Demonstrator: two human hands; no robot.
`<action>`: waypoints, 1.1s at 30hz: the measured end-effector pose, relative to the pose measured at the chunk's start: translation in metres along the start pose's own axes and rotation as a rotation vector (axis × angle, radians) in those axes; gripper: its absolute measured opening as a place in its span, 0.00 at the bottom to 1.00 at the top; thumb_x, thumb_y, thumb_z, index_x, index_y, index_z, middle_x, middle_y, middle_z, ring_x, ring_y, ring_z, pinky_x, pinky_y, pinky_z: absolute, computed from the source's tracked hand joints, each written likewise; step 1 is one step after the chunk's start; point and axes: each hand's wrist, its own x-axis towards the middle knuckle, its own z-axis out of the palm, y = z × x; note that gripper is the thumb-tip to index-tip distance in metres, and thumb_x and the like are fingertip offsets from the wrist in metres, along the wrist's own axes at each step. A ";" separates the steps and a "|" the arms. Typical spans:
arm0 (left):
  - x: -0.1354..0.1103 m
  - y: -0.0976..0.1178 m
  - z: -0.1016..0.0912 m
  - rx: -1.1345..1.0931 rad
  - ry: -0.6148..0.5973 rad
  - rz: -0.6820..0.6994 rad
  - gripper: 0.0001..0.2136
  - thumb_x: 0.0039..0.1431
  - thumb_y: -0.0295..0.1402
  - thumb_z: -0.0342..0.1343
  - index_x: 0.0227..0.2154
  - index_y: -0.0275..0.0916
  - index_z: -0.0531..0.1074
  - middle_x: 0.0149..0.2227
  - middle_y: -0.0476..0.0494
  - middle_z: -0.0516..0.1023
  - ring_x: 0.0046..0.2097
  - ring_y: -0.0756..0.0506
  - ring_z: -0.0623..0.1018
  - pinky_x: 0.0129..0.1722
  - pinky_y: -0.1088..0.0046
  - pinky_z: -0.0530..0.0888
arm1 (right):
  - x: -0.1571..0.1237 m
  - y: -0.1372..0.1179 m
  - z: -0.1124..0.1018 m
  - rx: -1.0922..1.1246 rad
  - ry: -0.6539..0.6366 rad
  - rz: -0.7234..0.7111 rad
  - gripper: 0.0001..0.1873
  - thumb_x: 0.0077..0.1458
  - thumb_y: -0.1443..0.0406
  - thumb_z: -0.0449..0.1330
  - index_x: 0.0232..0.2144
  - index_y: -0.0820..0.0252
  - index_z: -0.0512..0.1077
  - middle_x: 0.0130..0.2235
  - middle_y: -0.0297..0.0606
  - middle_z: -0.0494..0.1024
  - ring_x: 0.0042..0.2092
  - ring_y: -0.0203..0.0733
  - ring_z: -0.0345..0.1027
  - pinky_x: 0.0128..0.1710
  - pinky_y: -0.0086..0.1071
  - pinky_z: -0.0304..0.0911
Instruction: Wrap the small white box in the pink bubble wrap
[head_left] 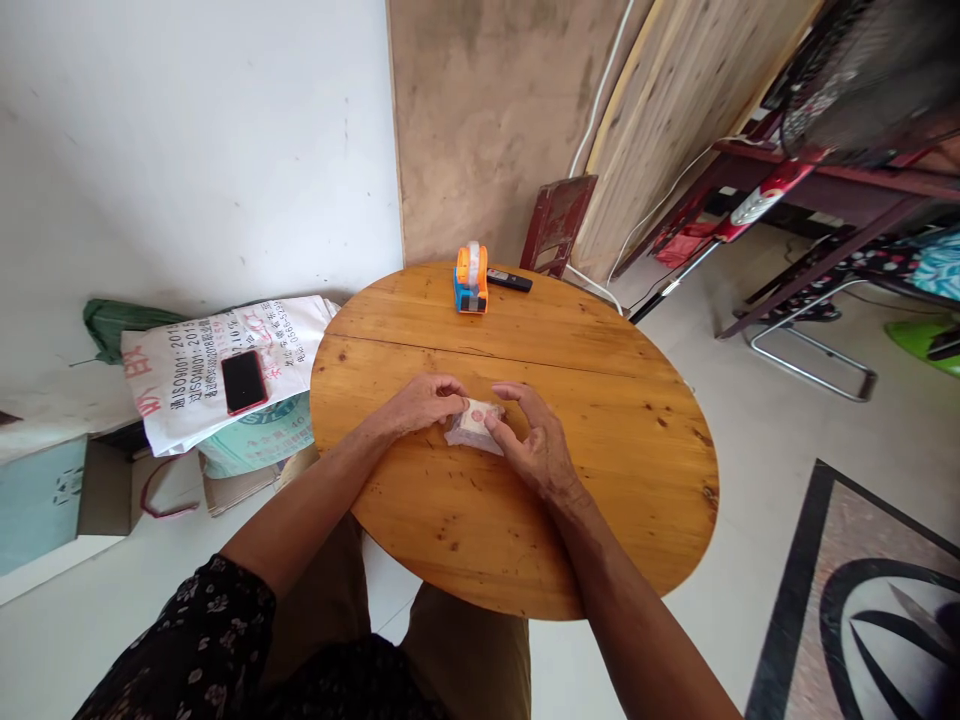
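Note:
A small white packet (471,436) with a reddish round mark, wrapped in clear crinkled plastic, lies on the round wooden table in front of me. My left hand (431,402) is closed on its left end, thumb on top and the other fingers curled behind. On the right side, my right hand (536,440) touches the packet's top with its thumb. Its index finger arches past the far edge, with a gap between it and the thumb. The remaining right fingers are mostly hidden behind the hand.
At the far edge of the table (630,440) stand an orange and blue tape dispenser (471,278) and a black remote control (510,280). A red-edged phone (244,382) rests on white sacks (180,400) at the left. Beyond the table are a dark red chair (555,225) and a standing fan (765,200).

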 end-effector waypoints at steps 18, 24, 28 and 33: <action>0.001 -0.010 -0.003 0.017 -0.023 0.109 0.15 0.54 0.35 0.60 0.44 0.36 0.76 0.33 0.47 0.78 0.31 0.52 0.73 0.31 0.78 0.68 | -0.001 0.008 -0.007 -0.085 -0.222 -0.026 0.27 0.54 0.59 0.62 0.56 0.53 0.67 0.53 0.46 0.77 0.55 0.57 0.70 0.53 0.52 0.64; 0.001 -0.011 0.003 0.134 0.072 0.200 0.13 0.54 0.34 0.59 0.43 0.36 0.78 0.27 0.50 0.73 0.27 0.52 0.68 0.27 0.78 0.63 | -0.001 0.008 -0.006 -0.081 -0.203 -0.019 0.29 0.53 0.59 0.63 0.57 0.53 0.66 0.51 0.47 0.78 0.51 0.57 0.72 0.51 0.52 0.65; 0.002 -0.011 0.005 0.222 0.133 0.311 0.09 0.54 0.30 0.59 0.38 0.36 0.79 0.32 0.47 0.74 0.28 0.53 0.67 0.29 0.78 0.64 | -0.001 0.008 -0.006 -0.079 -0.200 -0.023 0.29 0.52 0.59 0.63 0.57 0.54 0.66 0.51 0.46 0.78 0.51 0.56 0.72 0.51 0.52 0.66; 0.004 -0.013 0.005 0.328 0.229 0.416 0.08 0.52 0.30 0.61 0.36 0.37 0.79 0.41 0.43 0.76 0.33 0.51 0.71 0.34 0.75 0.69 | -0.001 0.010 -0.005 -0.090 -0.195 -0.030 0.30 0.53 0.59 0.63 0.57 0.55 0.66 0.50 0.47 0.78 0.50 0.56 0.72 0.51 0.51 0.66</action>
